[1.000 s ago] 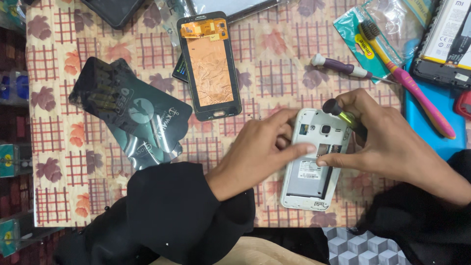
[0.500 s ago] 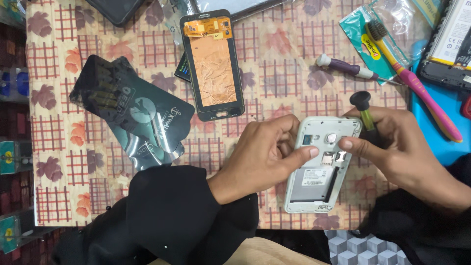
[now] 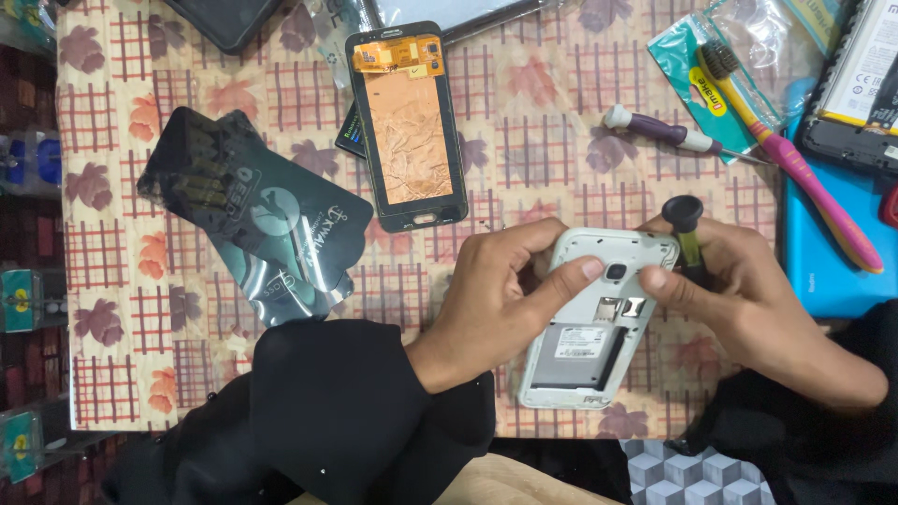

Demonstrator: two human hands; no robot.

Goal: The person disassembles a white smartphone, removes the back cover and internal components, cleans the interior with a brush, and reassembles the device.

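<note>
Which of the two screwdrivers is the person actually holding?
The black-capped screwdriver, upright in the right hand beside the white phone frame. The purple-handled screwdriver lies untouched on the tablecloth, farther from the person.

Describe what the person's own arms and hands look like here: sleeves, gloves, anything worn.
Both hands are bare: no gloves, and no rings or watch that I can see. The left hand comes out of a loose black sleeve that ends at the wrist in a wide, soft cuff. The right hand also emerges from black fabric, plain and unmarked. No cables or markings show on either arm.
</note>
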